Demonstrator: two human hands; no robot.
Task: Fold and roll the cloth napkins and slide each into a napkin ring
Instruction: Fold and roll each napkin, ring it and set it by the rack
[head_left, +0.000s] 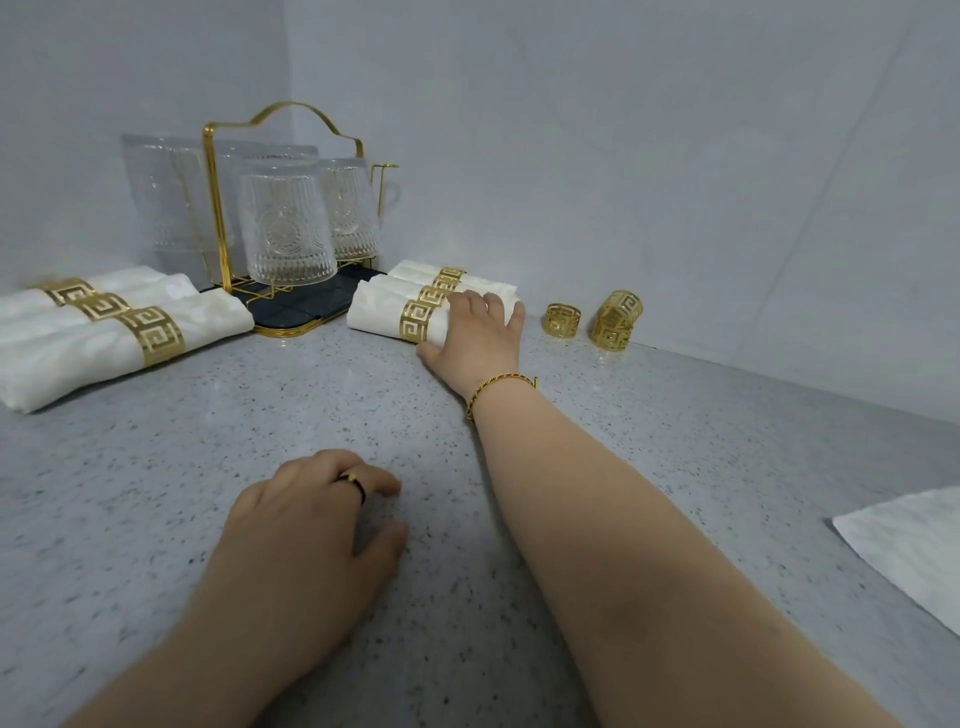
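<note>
Grey speckled stone worktop (675, 467) is running into a corner of smooth pale walls. At the back a gold wire rack (210, 208) is holding ribbed, embossed glasses (285, 234) upside down over a dark tray (311, 312). Left of it, 3 rolled white napkins (218, 317) are lying side by side, each w/ a gold fret-cut ring. A flat textured napkin (914, 551) is poking in at the right edge.

Right of the tray, 3 more rolls are lying together. The right hand (475, 332) is resting on the end of the front roll (374, 312), just past its napkin ring (418, 322). Its grip is released, fingers lying near-straight across the top, thumb at the near side.

The left hand (306, 525) is sitting on the worktop, grip relaxed, fingers loosely curled, holding nothing.

Near the wall, one loose ring (562, 320) is standing beside a stacked pair (617, 317). A beaded bracelet (498, 384) is circling the right wrist.
</note>
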